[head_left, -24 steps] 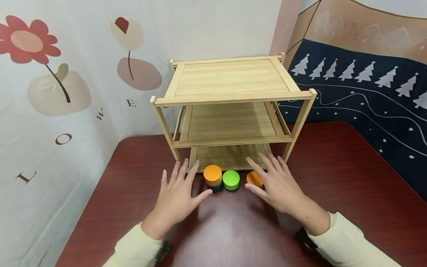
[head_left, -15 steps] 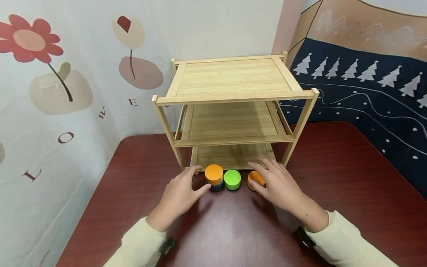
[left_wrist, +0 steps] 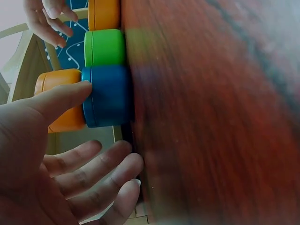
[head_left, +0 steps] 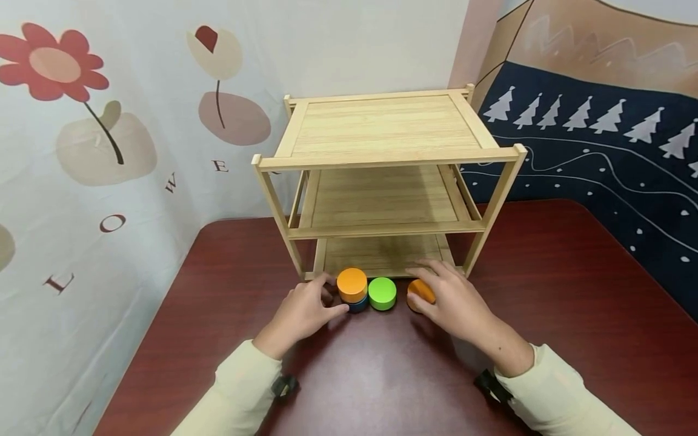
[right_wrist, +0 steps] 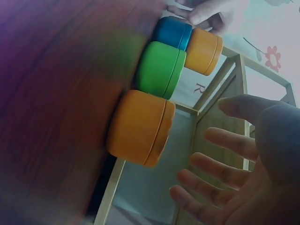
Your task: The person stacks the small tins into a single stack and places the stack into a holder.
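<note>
In the head view, an orange round container (head_left: 351, 284) is stacked on a blue one (head_left: 357, 305), with a green one (head_left: 382, 294) close to their right. My left hand (head_left: 300, 315) curves around the stack's left side; its thumb overlaps the blue container (left_wrist: 110, 96) in the left wrist view, contact unclear, and its other fingers are apart from it. Farther right stands another orange container (head_left: 423, 292), partly covered by my right hand (head_left: 462, 303). The right wrist view shows that hand (right_wrist: 248, 159) with spread fingers, a gap between them and the orange container (right_wrist: 136, 126).
A three-level wooden shelf (head_left: 387, 158) stands directly behind the containers on the dark red table (head_left: 229, 260). Behind it are a flower-printed cloth (head_left: 349, 48) and, at the right, a dark cloth with white trees (head_left: 578, 157).
My left hand has moved right, nearer the stack, its fingers bending from outstretched. My right hand's fingers have lowered and bent around the right orange container. The containers keep their arrangement.
</note>
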A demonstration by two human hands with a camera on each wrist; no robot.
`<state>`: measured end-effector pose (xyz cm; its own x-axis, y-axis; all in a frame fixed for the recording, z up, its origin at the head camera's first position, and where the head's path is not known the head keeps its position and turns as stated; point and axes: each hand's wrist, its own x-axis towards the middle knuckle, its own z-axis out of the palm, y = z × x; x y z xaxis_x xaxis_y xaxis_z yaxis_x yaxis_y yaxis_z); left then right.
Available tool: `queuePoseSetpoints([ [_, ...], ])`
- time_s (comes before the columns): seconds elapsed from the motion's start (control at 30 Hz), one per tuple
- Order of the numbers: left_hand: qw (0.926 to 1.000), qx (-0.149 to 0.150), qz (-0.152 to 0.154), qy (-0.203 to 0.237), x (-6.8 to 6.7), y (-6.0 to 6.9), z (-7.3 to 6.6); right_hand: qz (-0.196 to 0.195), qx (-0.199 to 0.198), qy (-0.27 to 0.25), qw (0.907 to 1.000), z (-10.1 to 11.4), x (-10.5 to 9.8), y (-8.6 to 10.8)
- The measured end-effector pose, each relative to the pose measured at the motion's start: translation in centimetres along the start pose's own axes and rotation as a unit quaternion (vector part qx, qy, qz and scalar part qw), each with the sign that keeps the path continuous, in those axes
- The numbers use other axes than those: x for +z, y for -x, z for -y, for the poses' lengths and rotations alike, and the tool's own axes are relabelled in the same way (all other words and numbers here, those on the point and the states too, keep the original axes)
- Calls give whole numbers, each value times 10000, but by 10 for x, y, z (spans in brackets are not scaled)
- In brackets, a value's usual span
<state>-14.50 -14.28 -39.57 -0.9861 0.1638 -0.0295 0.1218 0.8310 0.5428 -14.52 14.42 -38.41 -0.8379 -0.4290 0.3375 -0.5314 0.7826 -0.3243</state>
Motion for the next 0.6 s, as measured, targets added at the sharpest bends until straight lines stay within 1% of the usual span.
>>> queuePoseSetpoints([
  [0.2, 9999, -21, 130, 27, 1, -1, 2, 77, -21, -113, 9999, -1, 4, -1],
  [0.4, 9999, 36, 131, 27, 3, -1, 4, 165, -89, -122, 9997, -2, 7, 1],
  [0.6, 9998, 120, 150, 33, 5, -2, 5, 437, -68, -94, 9990, -3, 6, 3],
])
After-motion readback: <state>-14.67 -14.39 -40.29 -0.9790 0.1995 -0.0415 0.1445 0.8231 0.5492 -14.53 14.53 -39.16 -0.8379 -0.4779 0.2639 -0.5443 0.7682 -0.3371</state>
